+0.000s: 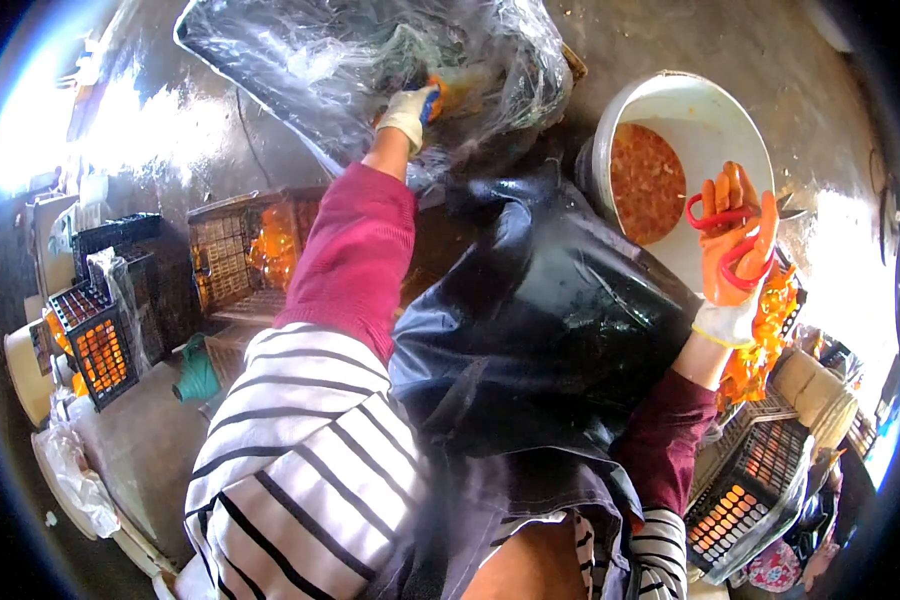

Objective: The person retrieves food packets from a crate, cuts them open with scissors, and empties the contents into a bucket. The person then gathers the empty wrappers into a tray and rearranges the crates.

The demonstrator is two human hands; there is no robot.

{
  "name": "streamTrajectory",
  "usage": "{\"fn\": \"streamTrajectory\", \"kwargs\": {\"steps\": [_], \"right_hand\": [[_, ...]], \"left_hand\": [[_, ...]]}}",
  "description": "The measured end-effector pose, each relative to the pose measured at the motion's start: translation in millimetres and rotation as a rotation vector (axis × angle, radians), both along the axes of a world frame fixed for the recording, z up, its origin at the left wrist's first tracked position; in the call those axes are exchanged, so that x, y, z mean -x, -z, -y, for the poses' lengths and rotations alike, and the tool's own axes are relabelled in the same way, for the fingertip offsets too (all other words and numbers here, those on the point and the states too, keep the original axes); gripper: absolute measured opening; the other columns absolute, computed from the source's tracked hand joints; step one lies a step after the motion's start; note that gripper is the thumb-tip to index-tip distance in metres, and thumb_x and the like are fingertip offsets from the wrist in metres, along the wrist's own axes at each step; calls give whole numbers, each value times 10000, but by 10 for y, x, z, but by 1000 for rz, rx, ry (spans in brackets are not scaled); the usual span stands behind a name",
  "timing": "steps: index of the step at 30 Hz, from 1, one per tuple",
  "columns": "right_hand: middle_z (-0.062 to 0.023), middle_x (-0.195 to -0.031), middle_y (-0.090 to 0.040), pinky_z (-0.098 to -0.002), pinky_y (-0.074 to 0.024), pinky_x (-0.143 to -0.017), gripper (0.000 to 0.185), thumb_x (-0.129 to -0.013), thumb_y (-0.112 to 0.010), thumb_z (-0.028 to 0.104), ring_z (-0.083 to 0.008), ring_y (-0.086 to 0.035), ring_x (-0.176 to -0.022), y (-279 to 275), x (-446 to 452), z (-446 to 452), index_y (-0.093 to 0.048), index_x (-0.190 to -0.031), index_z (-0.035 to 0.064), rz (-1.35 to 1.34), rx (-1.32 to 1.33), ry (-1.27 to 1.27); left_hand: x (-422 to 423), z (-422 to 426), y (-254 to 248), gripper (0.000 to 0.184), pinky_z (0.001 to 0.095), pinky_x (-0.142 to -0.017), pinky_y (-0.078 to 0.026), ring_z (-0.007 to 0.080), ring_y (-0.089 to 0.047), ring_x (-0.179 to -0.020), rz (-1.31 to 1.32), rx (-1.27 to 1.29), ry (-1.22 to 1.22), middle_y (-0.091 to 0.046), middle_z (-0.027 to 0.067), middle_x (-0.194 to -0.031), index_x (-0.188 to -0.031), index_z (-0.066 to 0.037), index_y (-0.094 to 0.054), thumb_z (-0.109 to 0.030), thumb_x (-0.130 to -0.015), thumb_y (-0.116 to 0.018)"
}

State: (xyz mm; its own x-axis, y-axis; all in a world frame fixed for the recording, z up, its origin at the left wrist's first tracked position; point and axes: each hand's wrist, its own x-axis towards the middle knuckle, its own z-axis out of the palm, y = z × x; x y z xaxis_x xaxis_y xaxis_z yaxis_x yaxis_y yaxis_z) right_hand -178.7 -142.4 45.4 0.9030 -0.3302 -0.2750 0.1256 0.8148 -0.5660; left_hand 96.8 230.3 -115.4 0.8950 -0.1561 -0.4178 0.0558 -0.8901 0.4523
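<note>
Reaching hand: the left hand (410, 108), in a pale glove, is at the clear plastic sheeting (290, 75); its fingertips get lost among orange and blue, so I cannot tell whether they are apart, together or clamped on something.
Scissor hand: the right hand (738, 235), orange-gloved and palm up, has its fingers through the handles of the red scissors (722, 217), closed loosely round them; the blades point away from the sheeting.
Film handling: best, I'd say, to sweep loose folds aside first, so none gets pinched along with whatever is underneath.
Blade handling: leaving the points outward suits this reach; both arms ought to stay well apart, and slick gloves want a firm hold on the loops.
White bucket (727, 125): open, beyond the lap, with an orange-red mixture (648, 185) inside; dripping gloves are better held over it than over the black apron (530, 320).
Hands: two, both gloved.
Scissors: one pair, two red loops.
Sheeting: one crumpled spread.
Bucket: one white.
Crates: three I can make out surely, a brown crate (213, 262) and a black crate (103, 350) on the left, another black crate (767, 445) on the right.
Orange pieces (765, 335): heaped by the right forearm, too tangled to count.
</note>
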Motion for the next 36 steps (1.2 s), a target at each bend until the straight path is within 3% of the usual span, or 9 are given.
{"fn": "streamTrajectory", "kwargs": {"steps": [6,10,12,14,15,19,23,30,36], "right_hand": [[-175,-1159,-565,-407,-474,-907,488,-906,-530,377,-284,-567,-1060,63,24,-154,-472,-1204,-5,-188,292,30],[-207,-1194,-519,-423,-483,-890,510,-910,-529,373,-322,-554,-1074,223,170,-127,-439,-1228,-15,-99,331,123],[-238,-1206,-515,-400,-472,-909,515,-916,-518,376,-327,-552,-1075,275,261,-80,-431,-1232,-21,-121,339,100],[-268,-1218,-510,-381,-459,-928,517,-922,-505,380,-331,-552,-1075,217,314,-73,-426,-1233,-26,-105,278,93],[-270,-1220,-510,-389,-464,-919,504,-930,-491,375,-330,-557,-1073,266,341,-36,-426,-1230,-25,-69,254,112],[-255,-1228,-512,-413,-477,-902,455,-951,-459,337,-337,-574,-1047,468,414,118,-428,-1227,-24,-2,189,111],[-213,-1184,-546,-410,-482,-907,417,-959,-444,305,-330,-584,-1030,484,275,57,-444,-1231,-11,-66,228,68],[-109,-1104,-595,-324,-472,-885,334,-887,-602,190,-223,-595,-998,293,140,45,-532,-1168,23,-243,609,-230],[-82,-1060,-609,-255,-471,-819,367,-862,-650,225,-155,-586,-954,305,185,-33,-552,-1153,23,-99,691,-309]], "left_hand": [[174,317,-577,368,273,-903,-447,187,-597,-987,-332,1559,-420,-602,107,-1154,-1193,20,-536,-237,-930,-515],[352,975,-1168,376,260,-906,-453,187,-593,-1007,-139,1417,-134,-601,89,-1157,-1213,27,-521,-157,-891,-577],[539,1414,-1352,398,279,-835,-479,188,-620,-940,458,942,172,-649,97,-1074,-1233,-37,-526,-137,-859,-614],[797,1834,-1402,341,343,-747,-512,275,-641,-858,602,749,249,-657,157,-938,-1101,-55,-590,-130,-780,-675],[1018,1983,-1578,329,419,-746,-504,335,-633,-850,602,270,365,-644,196,-902,-1070,-51,-586,-192,-783,-661],[821,2257,-1094,344,400,-723,-477,325,-635,-858,422,373,523,-643,221,-893,-1087,-30,-603,-226,-806,-628],[613,2138,-1312,315,278,-643,-477,126,-572,-736,-61,857,24,-658,53,-837,-999,8,-641,-250,-821,-672],[849,2329,-1769,392,379,-881,-510,263,-607,-983,-599,1651,10,-601,152,-1103,-1165,26,-520,-241,-888,-598],[1261,2635,-1608,402,271,-856,-453,181,-588,-992,-144,1270,201,-612,89,-1118,-1177,-13,-564,-311,-907,-562]]}}
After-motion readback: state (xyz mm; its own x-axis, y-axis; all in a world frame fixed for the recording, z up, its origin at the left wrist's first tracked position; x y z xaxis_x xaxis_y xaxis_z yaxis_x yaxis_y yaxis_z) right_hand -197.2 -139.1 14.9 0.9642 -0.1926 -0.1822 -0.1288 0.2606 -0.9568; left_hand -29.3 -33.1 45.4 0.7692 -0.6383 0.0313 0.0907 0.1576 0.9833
